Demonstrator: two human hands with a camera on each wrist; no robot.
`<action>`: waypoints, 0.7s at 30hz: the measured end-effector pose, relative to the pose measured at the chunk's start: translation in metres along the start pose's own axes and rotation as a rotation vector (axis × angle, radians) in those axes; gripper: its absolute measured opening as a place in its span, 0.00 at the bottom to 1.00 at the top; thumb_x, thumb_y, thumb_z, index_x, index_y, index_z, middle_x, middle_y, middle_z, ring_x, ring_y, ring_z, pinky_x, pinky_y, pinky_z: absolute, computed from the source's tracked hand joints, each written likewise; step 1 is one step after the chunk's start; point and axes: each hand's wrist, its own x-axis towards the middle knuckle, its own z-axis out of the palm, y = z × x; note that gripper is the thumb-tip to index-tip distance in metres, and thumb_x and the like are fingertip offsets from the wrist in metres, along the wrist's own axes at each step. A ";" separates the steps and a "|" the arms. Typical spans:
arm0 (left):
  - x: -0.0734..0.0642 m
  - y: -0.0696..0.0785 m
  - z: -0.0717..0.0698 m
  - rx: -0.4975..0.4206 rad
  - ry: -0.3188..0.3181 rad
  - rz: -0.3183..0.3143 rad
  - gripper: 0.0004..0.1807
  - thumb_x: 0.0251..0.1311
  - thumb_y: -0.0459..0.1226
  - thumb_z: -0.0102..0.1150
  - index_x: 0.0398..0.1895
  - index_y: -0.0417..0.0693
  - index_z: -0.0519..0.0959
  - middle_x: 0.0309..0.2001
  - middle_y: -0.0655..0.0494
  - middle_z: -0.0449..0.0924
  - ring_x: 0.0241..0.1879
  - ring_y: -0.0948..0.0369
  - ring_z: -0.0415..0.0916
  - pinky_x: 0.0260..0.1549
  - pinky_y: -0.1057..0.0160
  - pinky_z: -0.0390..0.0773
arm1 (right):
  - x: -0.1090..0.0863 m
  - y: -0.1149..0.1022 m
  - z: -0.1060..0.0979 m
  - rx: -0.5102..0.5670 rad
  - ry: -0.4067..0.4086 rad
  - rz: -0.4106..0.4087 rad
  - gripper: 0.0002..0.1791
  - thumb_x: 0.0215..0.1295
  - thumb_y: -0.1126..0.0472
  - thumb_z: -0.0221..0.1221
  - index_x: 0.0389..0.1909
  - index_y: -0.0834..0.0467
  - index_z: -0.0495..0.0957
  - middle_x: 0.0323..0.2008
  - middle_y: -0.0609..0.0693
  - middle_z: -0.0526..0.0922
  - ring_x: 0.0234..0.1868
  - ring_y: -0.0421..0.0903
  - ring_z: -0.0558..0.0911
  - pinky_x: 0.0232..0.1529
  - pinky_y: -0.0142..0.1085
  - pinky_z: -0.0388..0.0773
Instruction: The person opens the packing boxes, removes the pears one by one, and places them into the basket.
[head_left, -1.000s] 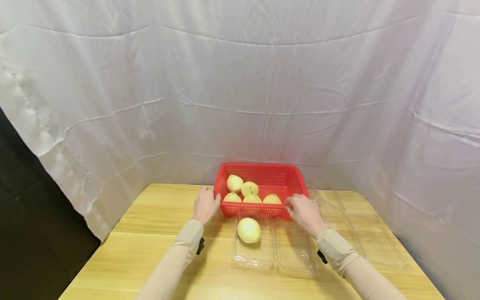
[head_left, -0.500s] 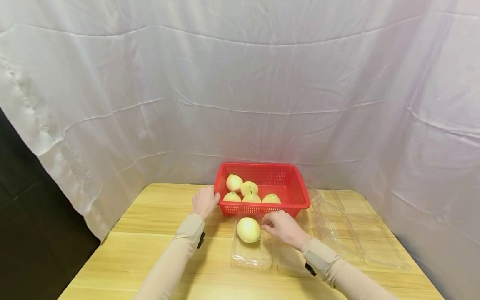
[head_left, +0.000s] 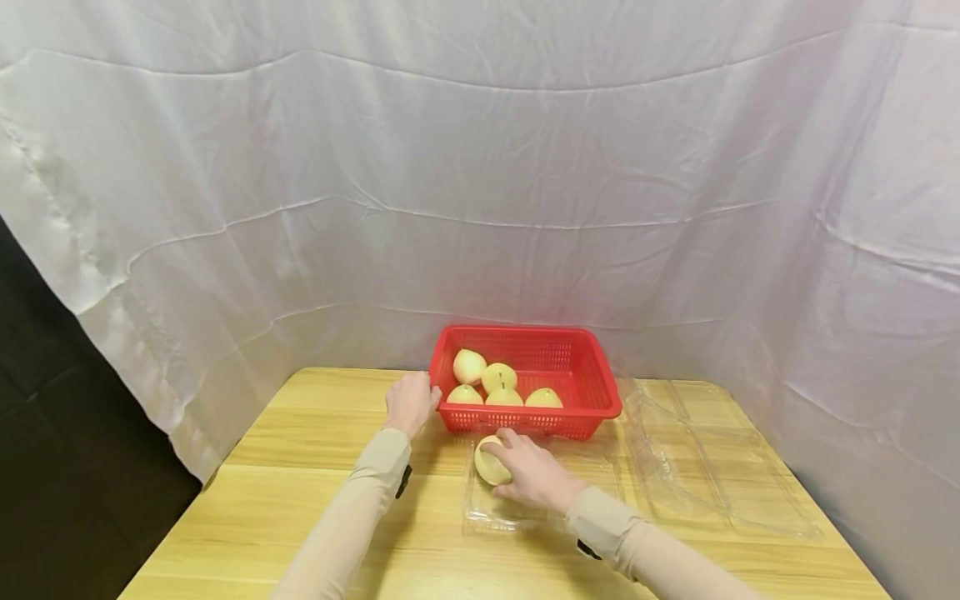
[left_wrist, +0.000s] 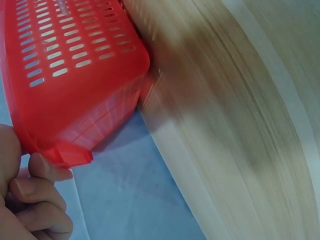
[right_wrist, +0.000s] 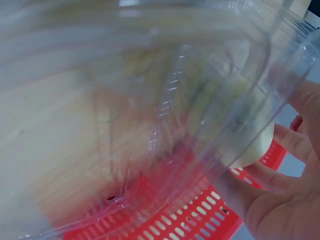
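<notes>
A red plastic basket [head_left: 607, 410] stands at the table's back with several pale yellow pears [head_left: 501, 379] inside. My left hand [head_left: 411, 404] grips its left front corner; in the left wrist view that hand's [left_wrist: 37, 200] thumb and curled fingers pinch the basket's rim [left_wrist: 70, 154]. In front of the basket lies an open clear plastic clamshell box [head_left: 487, 523] with a single pear [head_left: 489, 468] in its left half. Around this pear curl the fingers of my right hand [head_left: 534, 473]. The right wrist view shows the pear [right_wrist: 262, 142] partly through clear plastic, beside the hand [right_wrist: 282, 197].
More clear plastic containers [head_left: 720, 467] lie along the right side of the wooden table [head_left: 300, 475]. A pale curtain [head_left: 480, 167] hangs close behind the basket and on both sides. Dark cloth [head_left: 75, 433] shows at the far left.
My right hand has moved left from the basket's front right corner, across the clamshell box, and has taken hold of the pear. The left hand stays on the basket.
</notes>
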 end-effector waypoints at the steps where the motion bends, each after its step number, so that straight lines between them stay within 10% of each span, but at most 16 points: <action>1: 0.000 0.000 0.000 -0.001 0.005 0.001 0.17 0.58 0.39 0.60 0.13 0.50 0.72 0.16 0.53 0.74 0.20 0.52 0.75 0.15 0.55 0.71 | 0.001 -0.001 0.001 -0.009 -0.009 0.004 0.35 0.50 0.53 0.73 0.61 0.51 0.73 0.60 0.57 0.71 0.54 0.57 0.77 0.46 0.50 0.80; 21: -0.002 0.001 0.005 0.023 0.051 0.017 0.13 0.56 0.37 0.59 0.15 0.47 0.74 0.18 0.48 0.76 0.20 0.47 0.77 0.15 0.51 0.73 | 0.016 0.003 0.002 -0.053 -0.028 0.002 0.38 0.41 0.61 0.75 0.57 0.49 0.72 0.50 0.51 0.77 0.44 0.52 0.79 0.44 0.46 0.80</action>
